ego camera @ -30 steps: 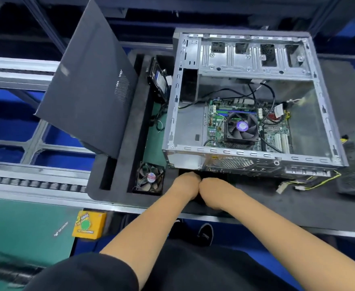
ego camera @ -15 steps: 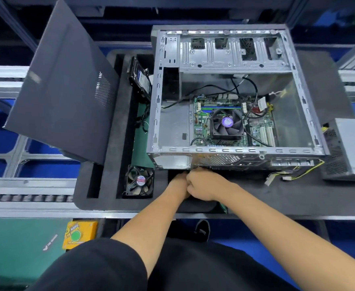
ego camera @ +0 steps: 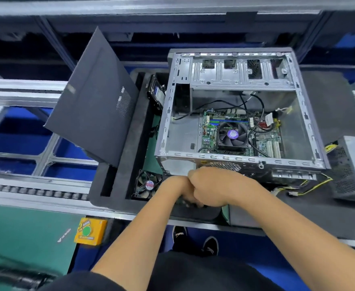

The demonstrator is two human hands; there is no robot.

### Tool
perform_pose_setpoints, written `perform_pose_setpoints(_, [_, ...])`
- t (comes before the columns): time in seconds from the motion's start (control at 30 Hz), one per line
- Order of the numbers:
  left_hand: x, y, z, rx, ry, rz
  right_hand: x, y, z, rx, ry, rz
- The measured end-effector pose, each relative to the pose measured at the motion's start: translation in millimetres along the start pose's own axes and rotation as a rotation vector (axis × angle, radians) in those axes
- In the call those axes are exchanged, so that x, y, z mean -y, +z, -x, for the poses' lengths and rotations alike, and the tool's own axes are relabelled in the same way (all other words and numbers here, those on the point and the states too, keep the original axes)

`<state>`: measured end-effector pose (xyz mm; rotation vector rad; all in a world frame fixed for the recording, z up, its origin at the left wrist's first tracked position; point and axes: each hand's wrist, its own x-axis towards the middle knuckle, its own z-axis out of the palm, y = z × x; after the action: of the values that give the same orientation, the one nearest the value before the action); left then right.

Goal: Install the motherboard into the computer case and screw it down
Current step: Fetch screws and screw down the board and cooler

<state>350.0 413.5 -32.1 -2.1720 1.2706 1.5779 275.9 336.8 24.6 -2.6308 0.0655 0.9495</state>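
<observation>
Hands (ego camera: 201, 187) nearer metal case (ego camera: 311, 131)

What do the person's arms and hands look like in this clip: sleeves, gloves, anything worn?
Both forearms are bare, with no gloves, watch or rings visible on the left hand or the right hand. Short black sleeves cover the upper arms, and the person wears a black top and black shoes with white marks.
</observation>
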Motion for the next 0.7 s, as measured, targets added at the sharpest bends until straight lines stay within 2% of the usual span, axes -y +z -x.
perform_pose_setpoints(0.07, [-12,-15,19,0.008,0.13,0.061,0,-25,20,-0.072,-0.045,0.021])
perform_pose_setpoints(0.17, [-27,-39,44,-0.007,0.397,0.345,-14,-66,49,-0.272,-0.178,-0.104])
perform_pose_setpoints(0.23, [-38,-62,55,-0.152,0.528,0.508,-31,-87,64,-0.421,-0.238,-0.356])
perform_pose_setpoints(0.3, [-48,-85,53,-0.384,0.589,0.65,-51,-103,67,-0.587,-0.231,-0.538])
perform_pose_setpoints(0.4, [-63,-110,28,-0.689,0.535,0.804,-91,-114,60,-0.859,-0.081,-0.686])
perform_pose_setpoints(0.47, [-68,-120,5,-0.833,0.429,0.779,-121,-116,54,-1.0,0.043,-0.767])
perform_pose_setpoints(0.6, [-76,-131,-37,-0.873,0.34,0.837,-187,-111,53,-1.242,0.297,-0.857])
perform_pose_setpoints(0.7, [-86,-141,-61,-0.873,0.347,0.865,-237,-102,59,-1.316,0.513,-0.865])
